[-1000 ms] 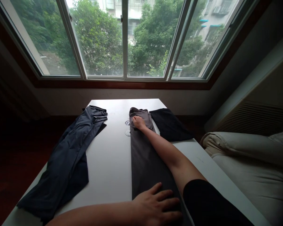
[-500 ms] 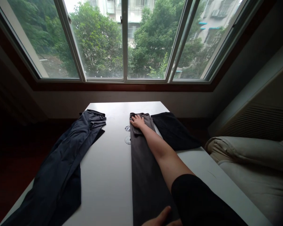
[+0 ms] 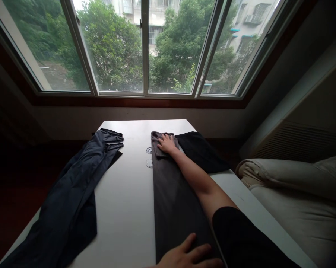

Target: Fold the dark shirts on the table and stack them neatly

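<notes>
A pair of grey trousers lies folded lengthwise down the middle of a white table. My right hand rests flat and open on the far waistband end, fingers spread. At the bottom edge my left hand lies open on the near part of the same trousers, partly cut off by the frame. A black garment lies just right of my right hand.
Dark blue trousers lie diagonally across the table's left side, hanging over the near left edge. Two round marks show beside the grey trousers. A beige sofa stands to the right. Large windows fill the far wall.
My right hand slid up to the far end of the grey trousers, then a little to the right. My left hand dropped nearly out of view, then came back onto the near end.
</notes>
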Available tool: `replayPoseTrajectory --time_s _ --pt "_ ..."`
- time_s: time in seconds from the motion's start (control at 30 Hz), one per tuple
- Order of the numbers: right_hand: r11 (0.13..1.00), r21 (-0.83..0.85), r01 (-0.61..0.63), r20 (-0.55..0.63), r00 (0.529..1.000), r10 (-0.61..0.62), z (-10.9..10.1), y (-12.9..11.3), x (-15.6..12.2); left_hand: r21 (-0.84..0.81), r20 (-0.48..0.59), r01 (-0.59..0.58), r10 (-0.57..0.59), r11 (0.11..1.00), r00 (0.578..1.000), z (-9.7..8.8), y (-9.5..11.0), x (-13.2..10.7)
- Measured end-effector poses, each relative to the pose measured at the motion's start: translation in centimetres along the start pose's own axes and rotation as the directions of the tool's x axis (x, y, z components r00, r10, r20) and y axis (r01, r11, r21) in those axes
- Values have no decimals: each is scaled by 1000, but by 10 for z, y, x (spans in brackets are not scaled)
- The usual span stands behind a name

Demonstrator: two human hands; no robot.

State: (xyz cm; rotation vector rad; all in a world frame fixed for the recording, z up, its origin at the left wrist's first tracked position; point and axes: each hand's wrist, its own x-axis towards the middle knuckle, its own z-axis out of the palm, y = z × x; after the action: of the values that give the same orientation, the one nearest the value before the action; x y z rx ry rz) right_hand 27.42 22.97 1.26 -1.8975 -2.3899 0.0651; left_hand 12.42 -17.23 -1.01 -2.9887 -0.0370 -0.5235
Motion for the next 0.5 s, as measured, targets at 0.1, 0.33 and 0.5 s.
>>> replayPoseTrajectory --time_s 0.1,0.33,0.5 --pt "998 38 -45 30 999 44 6 8 -37 12 2 -22 22 1000 1000 -17 0 2" --pt "997 67 -49 -68 996 53 14 -5 -87 -133 114 29 -14 991 993 -34 4 1" --pt "995 86 47 -55 998 -42 16 -6 -133 -315 129 112 -74 942 989 -36 10 -2"
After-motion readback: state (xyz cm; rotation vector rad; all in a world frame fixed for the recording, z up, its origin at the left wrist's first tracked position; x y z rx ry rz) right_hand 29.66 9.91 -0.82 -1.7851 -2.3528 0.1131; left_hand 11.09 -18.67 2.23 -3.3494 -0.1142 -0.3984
